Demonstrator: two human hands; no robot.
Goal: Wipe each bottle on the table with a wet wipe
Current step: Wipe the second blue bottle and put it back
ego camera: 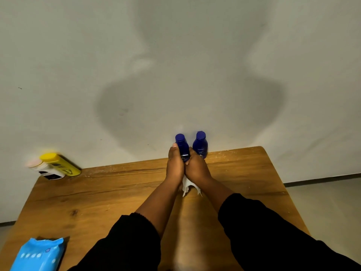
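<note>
With left hand curled round it, grips a small dark blue plastic bottle upright at the far edge of the wooden table; with right hand clamps a white wet wipe against it. Near left corner: light blue wipes pack. Far left corner: white pink-capped bottle beside yellow bottle. Just right of the hands: second dark blue bottle.

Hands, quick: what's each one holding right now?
Left hand: closed round the left blue bottle.
Right hand: closed on the same bottle, white wet wipe trailing from under the palm.
</note>
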